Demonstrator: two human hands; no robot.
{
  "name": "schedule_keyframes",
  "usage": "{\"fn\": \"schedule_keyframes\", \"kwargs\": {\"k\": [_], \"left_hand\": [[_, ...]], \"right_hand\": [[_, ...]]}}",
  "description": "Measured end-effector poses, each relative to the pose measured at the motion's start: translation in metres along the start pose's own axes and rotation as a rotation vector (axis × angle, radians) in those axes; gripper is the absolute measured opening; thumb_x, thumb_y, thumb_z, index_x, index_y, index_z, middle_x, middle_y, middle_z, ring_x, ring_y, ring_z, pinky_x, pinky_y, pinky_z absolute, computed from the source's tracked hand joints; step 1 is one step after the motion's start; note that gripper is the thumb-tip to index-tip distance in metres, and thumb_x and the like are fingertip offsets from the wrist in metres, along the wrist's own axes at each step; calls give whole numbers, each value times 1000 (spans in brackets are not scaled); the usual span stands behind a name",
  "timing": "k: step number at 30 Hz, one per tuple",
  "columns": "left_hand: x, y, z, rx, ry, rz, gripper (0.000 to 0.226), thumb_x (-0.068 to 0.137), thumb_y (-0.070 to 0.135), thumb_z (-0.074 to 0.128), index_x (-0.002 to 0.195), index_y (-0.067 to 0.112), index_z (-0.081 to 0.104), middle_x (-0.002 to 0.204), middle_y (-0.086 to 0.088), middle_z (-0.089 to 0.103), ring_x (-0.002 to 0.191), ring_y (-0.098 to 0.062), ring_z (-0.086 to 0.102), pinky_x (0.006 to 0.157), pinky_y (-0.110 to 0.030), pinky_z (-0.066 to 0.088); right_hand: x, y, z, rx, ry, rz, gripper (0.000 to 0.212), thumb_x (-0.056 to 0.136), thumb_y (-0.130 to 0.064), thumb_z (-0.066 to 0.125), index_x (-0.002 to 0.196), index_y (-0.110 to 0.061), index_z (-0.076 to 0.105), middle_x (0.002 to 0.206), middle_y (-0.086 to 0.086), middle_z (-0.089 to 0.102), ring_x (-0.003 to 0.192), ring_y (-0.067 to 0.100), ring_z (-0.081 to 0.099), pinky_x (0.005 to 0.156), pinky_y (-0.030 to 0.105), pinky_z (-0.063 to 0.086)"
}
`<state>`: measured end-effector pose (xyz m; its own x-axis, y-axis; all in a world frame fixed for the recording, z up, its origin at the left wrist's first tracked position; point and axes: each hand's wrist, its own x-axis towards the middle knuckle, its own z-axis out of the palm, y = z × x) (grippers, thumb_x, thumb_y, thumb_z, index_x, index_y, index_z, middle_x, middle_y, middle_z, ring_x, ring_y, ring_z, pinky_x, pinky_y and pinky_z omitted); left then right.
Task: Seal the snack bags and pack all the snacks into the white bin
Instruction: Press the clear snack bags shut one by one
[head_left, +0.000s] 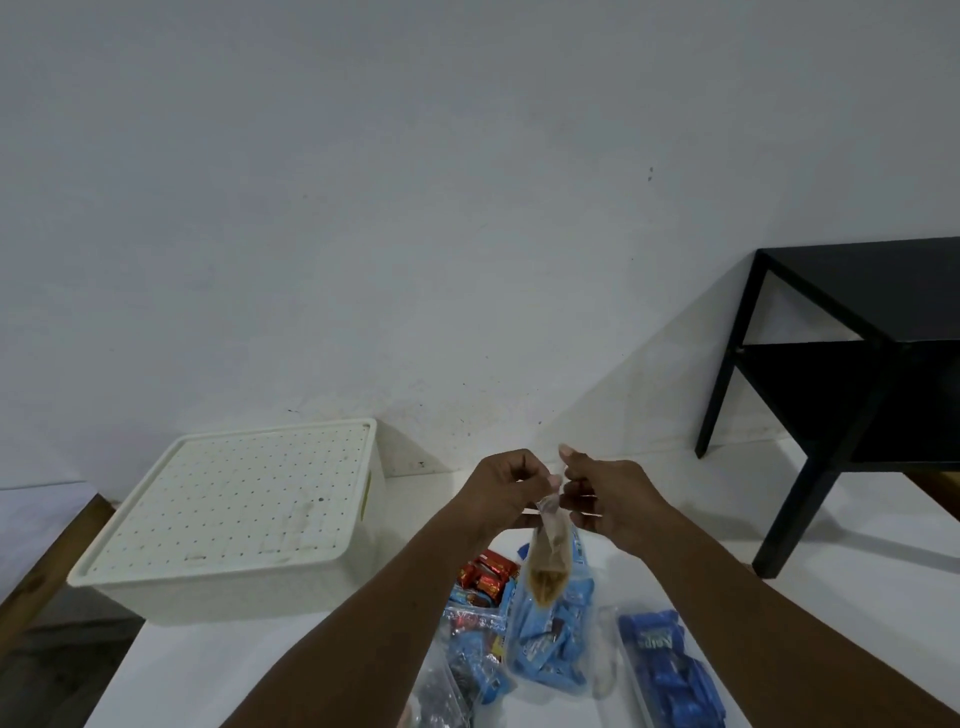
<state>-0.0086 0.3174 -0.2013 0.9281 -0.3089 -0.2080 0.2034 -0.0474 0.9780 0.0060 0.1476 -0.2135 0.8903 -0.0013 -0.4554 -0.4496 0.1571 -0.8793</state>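
A plain white wall rose behind a white counter (270, 670), with a black side table (857, 291) off to the right. The white bin (249, 592) sat at the counter's left, its perforated lid (234, 509) on. Above the middle, the left hand (506, 491) and right hand (608, 499) each pinched the top edge of a small clear bag (548, 561) (brown snacks settled at its bottom), which hung off the counter. Beneath it lay light-blue wrapped snacks (550, 639), red-wrapped snacks (485, 574) and dark-blue packs (662, 670).

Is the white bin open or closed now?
Closed. The dotted white lid lies flat over the whole top of the white bin. The left hand and right hand pinch a small snack bag.
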Motion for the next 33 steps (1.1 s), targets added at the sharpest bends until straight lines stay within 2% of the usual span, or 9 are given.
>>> {"fn": "schedule_keyframes", "kwargs": {"k": [4, 10, 17, 19, 24, 26, 29, 31, 33], "left_hand": [[-3, -7, 2, 47, 81, 17, 17, 90, 19, 71, 87, 3, 63, 93, -18, 64, 87, -28, 66, 88, -53, 58], [-5, 1, -1, -40, -11, -113, 25, 95, 34, 63, 82, 13, 68, 85, -6, 72, 77, -17, 72, 69, -31, 57], [-2, -10, -2, -225, 37, -198, 19, 94, 19, 53, 90, 5, 65, 92, -15, 65, 83, -30, 66, 76, -44, 60], [-1, -13, -1, -148, 54, -171, 20, 94, 18, 52, 89, 3, 65, 90, -16, 65, 79, -28, 66, 71, -41, 60], [0, -17, -3, 349, 101, 36, 22, 96, 22, 59, 77, 14, 67, 83, -11, 70, 74, -19, 68, 70, -32, 61], [-1, -17, -10, 369, 114, 64, 19, 94, 24, 63, 76, 18, 68, 85, -5, 71, 75, -16, 63, 67, -27, 55], [1, -19, -29, 294, 145, 43, 18, 90, 17, 61, 77, 15, 74, 106, 3, 68, 101, -14, 58, 88, -33, 45], [6, -20, -40, 277, 106, 18, 11, 87, 13, 67, 82, 14, 76, 119, 10, 63, 123, -9, 51, 104, -35, 38], [11, -20, -46, 194, -4, 21, 5, 84, 11, 73, 86, 14, 77, 115, 3, 70, 115, -7, 59, 98, -29, 44]], "right_hand": [[1, -3, 1, -18, -57, -49, 25, 92, -27, 66, 82, -4, 68, 80, 14, 65, 76, 27, 68, 63, 35, 56], [0, -5, 7, -90, -197, -167, 29, 96, -32, 58, 82, -8, 64, 86, 14, 66, 86, 31, 65, 73, 38, 58], [-3, 2, 5, -96, -260, -210, 26, 100, -27, 51, 86, -6, 59, 83, 11, 57, 79, 26, 55, 70, 36, 49], [-1, 3, 6, -133, -230, -214, 24, 100, -23, 51, 87, -4, 60, 83, 13, 59, 78, 25, 58, 70, 36, 50], [7, -3, 13, -353, -164, -254, 23, 94, -9, 46, 76, -4, 57, 79, 18, 60, 77, 25, 64, 80, 43, 57], [12, -11, 12, -378, -205, -263, 23, 93, -7, 44, 75, -1, 56, 80, 19, 57, 77, 26, 63, 81, 46, 58], [22, -31, 5, -361, -370, -195, 21, 92, -2, 47, 86, 11, 62, 85, 21, 63, 73, 24, 68, 64, 33, 60], [29, -44, 4, -249, -462, -102, 18, 91, -3, 51, 88, 8, 64, 85, 19, 65, 75, 26, 68, 64, 32, 59], [37, -53, 9, -135, -498, -59, 17, 91, -6, 53, 79, -3, 64, 80, 13, 62, 68, 22, 65, 61, 30, 57]]}}
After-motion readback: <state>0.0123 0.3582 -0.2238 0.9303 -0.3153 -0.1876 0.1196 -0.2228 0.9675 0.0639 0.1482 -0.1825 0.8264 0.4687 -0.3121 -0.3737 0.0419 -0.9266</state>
